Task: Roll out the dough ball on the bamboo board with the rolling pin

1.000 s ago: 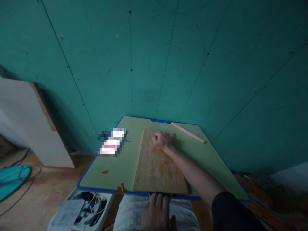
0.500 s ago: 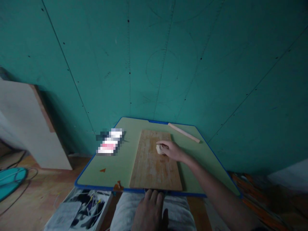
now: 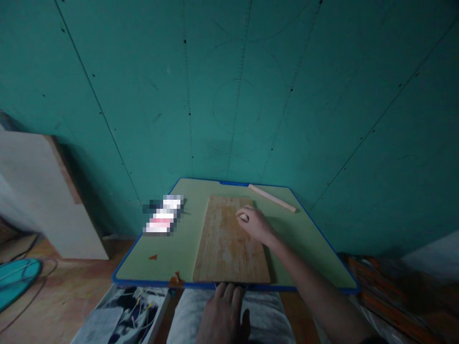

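My right hand is over the upper right part of a wooden board. Its fingers curl round a small pale lump of dough, most of which they hide. My left hand is at the board's near edge, back upward, with its fingers stretched out toward the table's rim. Nothing shows in that hand, though its fingertips are partly in shadow. Beyond my right hand, a plain wooden rolling pin lies slantwise near the table's far right corner.
The pale green table has a blue rim and stands against a green wall. A blurred-out flat item lies at its left side. Below the left front is a drawer-like box with cables. A white panel leans at left.
My right hand has shifted slightly right and its fingers have closed further round the dough, which shows less now. My left hand has stayed in place. The view has tilted slightly.
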Action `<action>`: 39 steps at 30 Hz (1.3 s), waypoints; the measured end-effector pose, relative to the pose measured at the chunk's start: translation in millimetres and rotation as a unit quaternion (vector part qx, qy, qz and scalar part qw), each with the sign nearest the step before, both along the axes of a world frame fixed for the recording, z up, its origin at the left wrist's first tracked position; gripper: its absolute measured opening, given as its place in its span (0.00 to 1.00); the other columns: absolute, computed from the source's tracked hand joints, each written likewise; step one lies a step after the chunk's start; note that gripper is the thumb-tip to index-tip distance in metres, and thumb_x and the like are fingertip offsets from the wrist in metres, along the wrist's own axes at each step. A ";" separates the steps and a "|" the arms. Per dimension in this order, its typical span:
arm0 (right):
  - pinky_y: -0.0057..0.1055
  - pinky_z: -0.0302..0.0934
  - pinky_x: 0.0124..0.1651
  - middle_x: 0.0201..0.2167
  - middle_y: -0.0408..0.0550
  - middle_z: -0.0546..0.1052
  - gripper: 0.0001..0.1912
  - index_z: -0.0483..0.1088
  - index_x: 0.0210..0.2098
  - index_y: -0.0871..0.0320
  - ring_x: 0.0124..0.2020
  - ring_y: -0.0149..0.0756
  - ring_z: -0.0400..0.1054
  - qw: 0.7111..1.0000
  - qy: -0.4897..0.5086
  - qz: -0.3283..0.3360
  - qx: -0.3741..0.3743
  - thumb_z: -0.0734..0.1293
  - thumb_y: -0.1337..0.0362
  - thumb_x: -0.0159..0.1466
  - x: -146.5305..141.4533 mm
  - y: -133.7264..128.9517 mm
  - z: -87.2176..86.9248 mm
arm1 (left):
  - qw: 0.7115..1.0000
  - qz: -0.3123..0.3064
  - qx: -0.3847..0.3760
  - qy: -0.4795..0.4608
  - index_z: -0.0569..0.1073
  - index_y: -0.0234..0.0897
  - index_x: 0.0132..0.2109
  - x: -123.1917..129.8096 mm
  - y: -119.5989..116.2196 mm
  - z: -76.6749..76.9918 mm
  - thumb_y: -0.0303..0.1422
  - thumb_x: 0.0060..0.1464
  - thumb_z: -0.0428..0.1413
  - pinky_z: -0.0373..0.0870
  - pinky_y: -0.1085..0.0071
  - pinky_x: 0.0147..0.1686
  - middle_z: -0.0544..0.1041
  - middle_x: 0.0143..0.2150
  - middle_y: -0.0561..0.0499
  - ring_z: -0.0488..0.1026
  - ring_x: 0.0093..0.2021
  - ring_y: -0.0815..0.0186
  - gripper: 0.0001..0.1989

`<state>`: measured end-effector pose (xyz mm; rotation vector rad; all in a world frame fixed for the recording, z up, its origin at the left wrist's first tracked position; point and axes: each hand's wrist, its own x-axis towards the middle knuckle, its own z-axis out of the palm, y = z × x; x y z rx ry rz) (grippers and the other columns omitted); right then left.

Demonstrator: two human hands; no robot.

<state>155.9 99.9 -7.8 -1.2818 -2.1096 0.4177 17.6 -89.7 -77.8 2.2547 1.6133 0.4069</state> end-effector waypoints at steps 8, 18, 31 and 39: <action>0.28 0.61 0.33 0.27 0.45 0.80 0.18 0.78 0.29 0.56 0.30 0.35 0.72 0.994 0.051 -0.069 -0.073 0.56 0.69 0.59 22.7 3.0 -2.0 | 0.999 0.006 0.029 -0.013 0.74 0.42 0.48 0.6 1.4 -10.8 0.28 0.51 0.55 0.73 0.63 0.48 0.77 0.45 0.47 0.71 0.49 0.56 0.16; 0.26 0.51 0.30 0.20 0.42 0.71 0.18 0.65 0.17 0.57 0.24 0.29 0.62 0.998 -0.016 -0.058 -0.010 0.62 0.62 0.63 -7.7 -34.6 9.9 | 0.998 0.022 0.058 -0.011 0.74 0.40 0.44 3.2 0.3 -13.0 0.26 0.52 0.53 0.74 0.62 0.45 0.77 0.43 0.47 0.72 0.47 0.56 0.12; 0.29 0.41 0.25 0.15 0.41 0.67 0.34 0.65 0.17 0.57 0.20 0.28 0.60 0.975 -0.132 -0.010 -0.180 0.55 0.40 0.68 -37.9 -60.9 31.5 | 1.000 -0.002 0.016 -0.002 0.75 0.39 0.47 2.1 1.6 14.3 0.25 0.52 0.53 0.76 0.60 0.46 0.78 0.45 0.45 0.74 0.48 0.55 0.15; 0.31 0.44 0.28 0.25 0.50 0.80 0.28 0.75 0.23 0.56 0.27 0.34 0.71 0.979 -0.169 -0.098 -0.061 0.56 0.50 0.70 -48.7 -61.2 15.8 | 0.999 0.005 -0.035 -0.010 0.75 0.38 0.49 4.9 -2.6 24.6 0.29 0.54 0.53 0.74 0.58 0.49 0.77 0.49 0.44 0.71 0.52 0.53 0.16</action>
